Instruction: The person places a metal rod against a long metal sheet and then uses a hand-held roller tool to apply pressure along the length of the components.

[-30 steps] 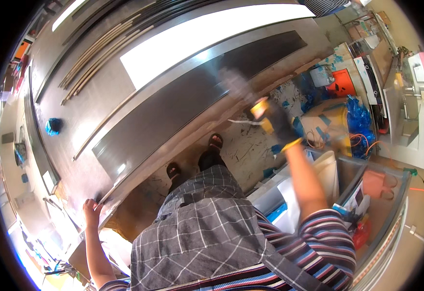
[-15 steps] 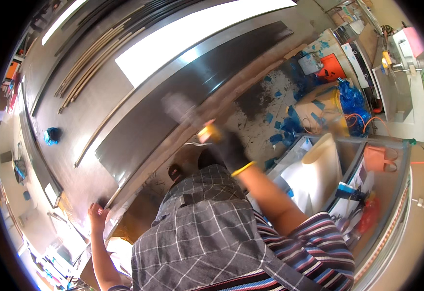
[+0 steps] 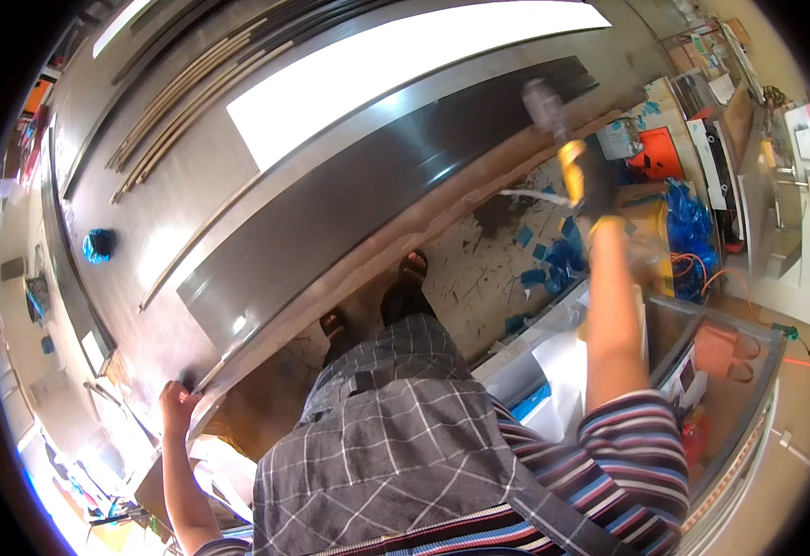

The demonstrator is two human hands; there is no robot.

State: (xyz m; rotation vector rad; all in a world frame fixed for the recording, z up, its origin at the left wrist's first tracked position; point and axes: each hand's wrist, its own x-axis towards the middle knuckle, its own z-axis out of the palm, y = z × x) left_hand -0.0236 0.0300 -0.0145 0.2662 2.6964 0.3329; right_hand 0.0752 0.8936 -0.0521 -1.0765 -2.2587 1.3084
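My left hand [image 3: 175, 404] grips the near end of a long dark metal panel [image 3: 349, 195] that lies along the workbench [image 3: 192, 139]. My right hand [image 3: 596, 190], in a dark glove with a yellow cuff, is raised over the panel's far right end and holds a mallet with a yellow handle and a grey head [image 3: 544, 104]. The head is blurred with motion above the panel's edge. My feet in sandals [image 3: 405, 287] stand on the floor below the bench.
A bright white sheet [image 3: 396, 65] lies behind the dark panel, with several thin metal strips [image 3: 183, 102] further back. A blue object [image 3: 99, 246] sits on the bench at left. Blue scraps [image 3: 553, 259], an orange box [image 3: 655, 153] and a white roll [image 3: 553, 371] crowd the floor at right.
My right hand has swung the mallet from low over the bench's front edge near the middle up and out to the panel's right end. My left hand has kept its grip.
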